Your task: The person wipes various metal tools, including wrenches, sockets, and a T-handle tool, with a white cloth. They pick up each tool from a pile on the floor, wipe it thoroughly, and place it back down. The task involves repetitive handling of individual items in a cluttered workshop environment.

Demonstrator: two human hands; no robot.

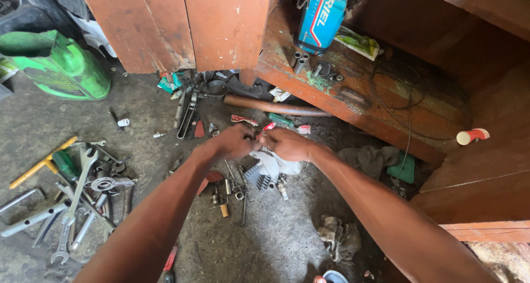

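My left hand [234, 142] and my right hand [287, 145] meet above the concrete floor, fingers closed together on a small item with a bit of red [269, 127] showing; what it is stays hidden. Directly below the hands lies a white cloth [276, 164] with a toothed metal part [259, 178] and small sockets and bits around it.
A heap of wrenches [77, 200] and a yellow-handled tool [41, 164] lie at left. A green plastic cover [61, 65] sits at upper left. The wooden shelf [342, 103] at right holds a blue pouch [320, 20], sockets and wire. A brown pipe [270, 106] and rags [339, 236] lie on the floor.
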